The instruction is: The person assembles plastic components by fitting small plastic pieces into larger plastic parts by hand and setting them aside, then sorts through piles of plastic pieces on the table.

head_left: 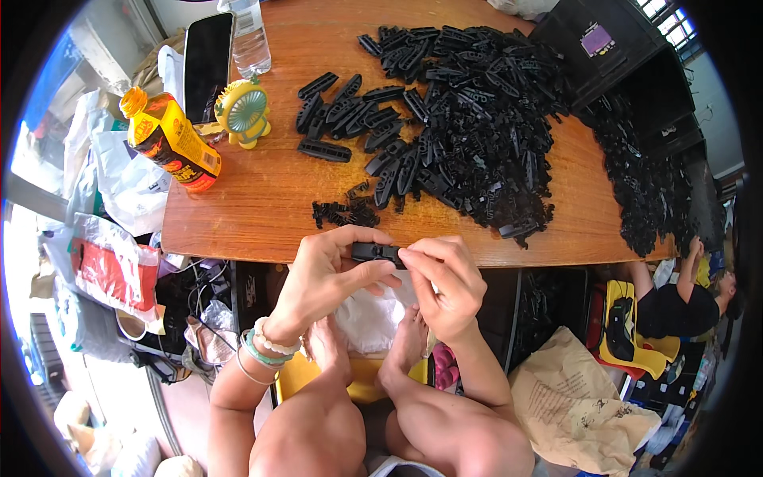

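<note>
Because the elongated black plastic part is held up at the near edge of the brown wood-grain table, a small slip of the grip could, I think, make it fall down; the left hand grips its left portion between thumb and fingers, while the right hand pinches at its right end; whether a second small piece is also pinched there, I cannot tell. If the pressing went crooked, thin plastic might bend or crack; a careless forward push could also scatter the small black clip-like pieces, which lie loose near the edge. Farther across the surface spreads a large heap of black plastic parts; at its left stand a yellow drink bottle with orange cap, a yellow-and-green fan-like gadget and a dark-screened phone; toward the right are black plastic crates, another person in black clothes and a crumpled brown paper sack.
</note>
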A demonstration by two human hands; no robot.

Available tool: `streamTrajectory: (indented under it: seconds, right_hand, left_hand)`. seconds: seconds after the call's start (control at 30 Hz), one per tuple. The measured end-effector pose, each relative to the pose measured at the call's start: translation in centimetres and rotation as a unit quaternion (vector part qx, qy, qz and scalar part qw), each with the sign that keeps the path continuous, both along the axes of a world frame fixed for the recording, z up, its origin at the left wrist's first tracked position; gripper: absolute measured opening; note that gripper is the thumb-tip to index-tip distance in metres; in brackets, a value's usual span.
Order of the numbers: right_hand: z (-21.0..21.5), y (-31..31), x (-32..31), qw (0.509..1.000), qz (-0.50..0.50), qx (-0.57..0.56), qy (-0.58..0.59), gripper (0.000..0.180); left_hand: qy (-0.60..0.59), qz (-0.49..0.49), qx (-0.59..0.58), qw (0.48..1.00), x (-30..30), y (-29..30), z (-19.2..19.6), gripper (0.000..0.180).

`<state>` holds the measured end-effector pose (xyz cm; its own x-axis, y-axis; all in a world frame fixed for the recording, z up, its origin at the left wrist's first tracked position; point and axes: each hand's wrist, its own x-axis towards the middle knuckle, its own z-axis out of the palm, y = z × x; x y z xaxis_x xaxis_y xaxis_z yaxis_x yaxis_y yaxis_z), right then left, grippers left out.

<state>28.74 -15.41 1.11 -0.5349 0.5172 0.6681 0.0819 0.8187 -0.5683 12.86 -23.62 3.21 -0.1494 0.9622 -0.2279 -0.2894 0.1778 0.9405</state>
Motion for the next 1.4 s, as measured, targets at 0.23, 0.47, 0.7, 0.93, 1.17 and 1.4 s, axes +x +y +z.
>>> streamTrajectory:
  seconds: [0.23, 0.47, 0.7, 0.93, 1.17, 1.4]
  right_hand:
    - [-0.7, -0.8, 1.6, 0.912, 0.031, -0.400, -0.083, 0.031]
    - [-1.3, 0.6, 4.1, 0.888, 0.096, -0.429, -0.137, 0.029]
    - [-1.3, 2.3, -0.7, 0.948, -0.154, -0.160, -0.228, 0.028]
    - [-3.3, 3.1, -2.2, 0.945, -0.236, 0.005, -0.227, 0.011]
    - [-0.8, 1.6, -0.6, 0.977, -0.146, -0.155, 0.016, 0.017]
    - [1.1, 0.3, -1.0, 0.987, -0.047, -0.154, 0.019, 0.017]
  left_hand:
    - [0.052, 0.014, 0.002, 0.999, 0.5, -0.9, -0.7, 0.022]
    - [0.314, -0.087, 0.078, 0.942, -1.3, -0.1, -0.8, 0.021]
    - [0.699, 0.128, 0.193, 0.676, -8.4, 7.1, -4.0, 0.028]
    - [0.703, 0.125, 0.151, 0.684, -7.6, 6.5, -3.3, 0.029]
    - [0.125, 0.089, 0.105, 0.983, -3.5, 2.8, -2.2, 0.026]
    - [0.003, 0.025, 0.019, 0.999, -1.7, 1.8, -0.8, 0.030]
